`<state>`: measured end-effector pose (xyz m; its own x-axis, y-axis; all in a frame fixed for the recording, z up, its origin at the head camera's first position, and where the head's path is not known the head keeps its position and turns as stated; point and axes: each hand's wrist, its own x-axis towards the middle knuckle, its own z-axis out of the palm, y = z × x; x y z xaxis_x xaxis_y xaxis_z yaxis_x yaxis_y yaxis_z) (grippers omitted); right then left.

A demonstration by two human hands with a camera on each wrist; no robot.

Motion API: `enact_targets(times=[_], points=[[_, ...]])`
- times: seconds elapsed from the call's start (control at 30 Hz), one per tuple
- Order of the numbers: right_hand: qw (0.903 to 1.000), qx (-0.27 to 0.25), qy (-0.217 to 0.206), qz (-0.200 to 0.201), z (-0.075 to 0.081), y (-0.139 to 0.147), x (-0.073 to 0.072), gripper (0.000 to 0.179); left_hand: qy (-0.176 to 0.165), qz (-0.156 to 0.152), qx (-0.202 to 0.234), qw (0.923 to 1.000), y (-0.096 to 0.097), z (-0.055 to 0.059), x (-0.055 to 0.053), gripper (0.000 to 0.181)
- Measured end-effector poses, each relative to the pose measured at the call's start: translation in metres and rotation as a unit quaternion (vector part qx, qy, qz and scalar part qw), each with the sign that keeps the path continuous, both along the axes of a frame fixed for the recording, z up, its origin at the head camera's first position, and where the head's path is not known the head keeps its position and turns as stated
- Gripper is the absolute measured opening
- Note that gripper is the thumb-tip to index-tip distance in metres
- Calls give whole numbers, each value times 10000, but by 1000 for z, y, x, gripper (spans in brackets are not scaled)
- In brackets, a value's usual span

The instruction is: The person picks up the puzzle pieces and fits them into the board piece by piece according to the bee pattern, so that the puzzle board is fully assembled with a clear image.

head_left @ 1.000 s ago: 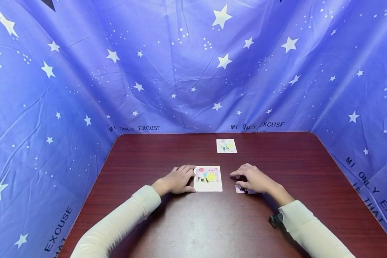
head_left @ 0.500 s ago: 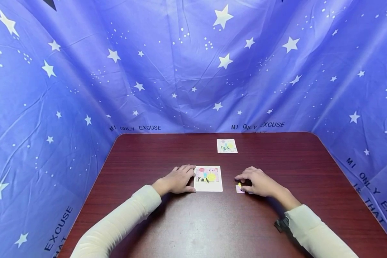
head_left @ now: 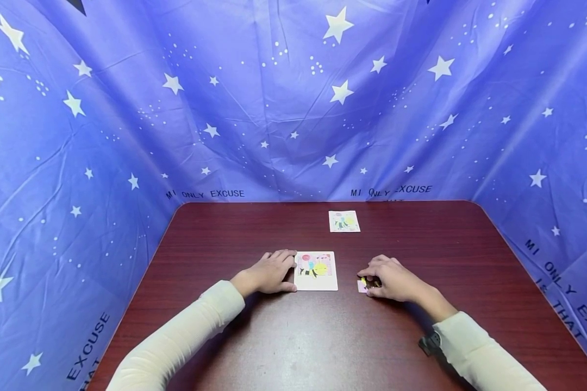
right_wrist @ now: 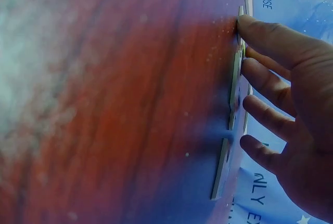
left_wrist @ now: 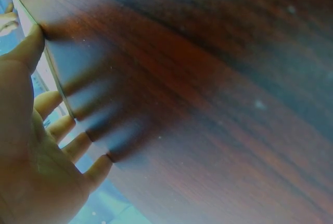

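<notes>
A square puzzle board lies flat mid-table in the head view; pieces with a bee-like picture fill its upper part and its lower strip is white. My left hand rests against its left edge, thumb at the near corner and the other fingers farther up. To the right of the board, my right hand pinches a small pink and yellow puzzle piece between thumb and fingertips, low at the table. The hand partly covers it. In the right wrist view, other flat pieces lie beneath the fingers.
A square card with a similar picture lies farther back on the dark red wooden table. Blue star-patterned cloth hangs around the table's back and sides. A dark band is on the right wrist.
My right hand has shifted slightly right and back toward me. Its thumb and fingers have closed about the pink and yellow puzzle piece. The left hand and board stay put.
</notes>
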<state>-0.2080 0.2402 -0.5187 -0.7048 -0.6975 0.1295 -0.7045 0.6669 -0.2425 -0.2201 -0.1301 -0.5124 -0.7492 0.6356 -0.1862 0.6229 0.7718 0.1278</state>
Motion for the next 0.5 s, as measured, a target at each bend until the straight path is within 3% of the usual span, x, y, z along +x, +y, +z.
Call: enact_targets(times=[0.5], points=[[9995, -115, 153, 232, -1, 0, -3, 30, -77, 20, 16, 10000, 0, 3, 1, 65]])
